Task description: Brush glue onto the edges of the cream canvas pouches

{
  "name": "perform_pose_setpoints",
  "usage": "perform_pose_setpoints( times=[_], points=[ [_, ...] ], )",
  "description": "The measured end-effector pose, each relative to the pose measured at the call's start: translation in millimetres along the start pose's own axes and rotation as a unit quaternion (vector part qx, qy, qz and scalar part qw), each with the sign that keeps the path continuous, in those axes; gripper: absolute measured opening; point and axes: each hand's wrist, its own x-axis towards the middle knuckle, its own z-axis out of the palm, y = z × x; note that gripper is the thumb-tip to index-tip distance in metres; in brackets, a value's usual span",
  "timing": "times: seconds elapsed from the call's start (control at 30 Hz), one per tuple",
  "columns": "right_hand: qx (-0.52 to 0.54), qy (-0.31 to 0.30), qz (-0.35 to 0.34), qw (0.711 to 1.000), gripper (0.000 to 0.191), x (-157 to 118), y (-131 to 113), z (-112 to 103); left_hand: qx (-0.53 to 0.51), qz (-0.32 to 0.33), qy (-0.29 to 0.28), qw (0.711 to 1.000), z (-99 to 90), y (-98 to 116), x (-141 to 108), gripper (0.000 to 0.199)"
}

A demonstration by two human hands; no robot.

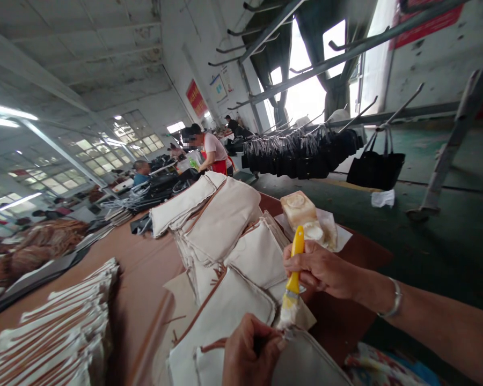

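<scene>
Head camera: we grip a yellow brush (294, 265) in our right hand (320, 268), its white-coated bristles (288, 312) at the edge of the pale pouch (306, 362) our left hand (251, 348) pinches; an overloaded stroke could smear the stacked pouches (229, 212) just beyond.

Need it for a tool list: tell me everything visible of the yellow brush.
The brush has a yellow, plastic-looking handle and pale bristles, apparently coated with something whitish. The right hand grips the handle, which tilts slightly, bristles down. They end at the edge of a pale piece by the left hand; contact is unclear.
</scene>
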Motion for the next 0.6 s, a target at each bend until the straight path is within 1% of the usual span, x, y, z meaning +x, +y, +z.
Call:
perform_pose_setpoints(
  times=[0.07, 0.1, 0.13, 0.2, 0.27, 0.3, 0.43, 0.53, 0.6],
  points=[
    [-0.001, -0.043, 0.015, 0.999, 0.018, -2, -8, -8, -0.013, -0.008, -0.009, 1.000, 0.6, 2, -1, 0.038],
    [-0.003, -0.046, 0.011, 0.999, 0.017, -3, -12, -12, -0.018, -0.007, -0.012, 1.000, 1.1, 2, -1, 0.037],
    [-0.006, -0.038, 0.000, 0.999, 0.016, -3, -16, -15, -0.024, -0.004, -0.015, 1.000, 1.6, 2, -1, 0.036],
    [-0.010, 0.002, -0.033, 0.999, 0.018, 0, -21, -17, -0.038, 0.002, -0.022, 0.999, 2.9, 1, -1, 0.035],
    [-0.013, 0.040, -0.048, 0.998, 0.020, 3, -20, -12, -0.052, 0.004, -0.032, 0.998, 3.6, 1, -1, 0.037],
    [-0.016, 0.042, -0.044, 0.998, 0.021, 4, -17, -9, -0.056, 0.003, -0.035, 0.998, 3.6, 2, -1, 0.038],
    [-0.013, -0.009, 0.006, 1.000, 0.024, 2, -3, 1, -0.048, -0.011, -0.041, 0.998, 1.4, 7, 0, 0.041],
    [-0.004, -0.029, 0.018, 0.999, 0.023, -1, -4, -4, -0.053, -0.027, -0.055, 0.997, -0.5, 10, 0, 0.043],
    [-0.002, -0.017, 0.002, 1.000, 0.021, 0, -8, -10, -0.056, -0.032, -0.064, 0.996, -0.6, 10, 1, 0.045]
  ],
)
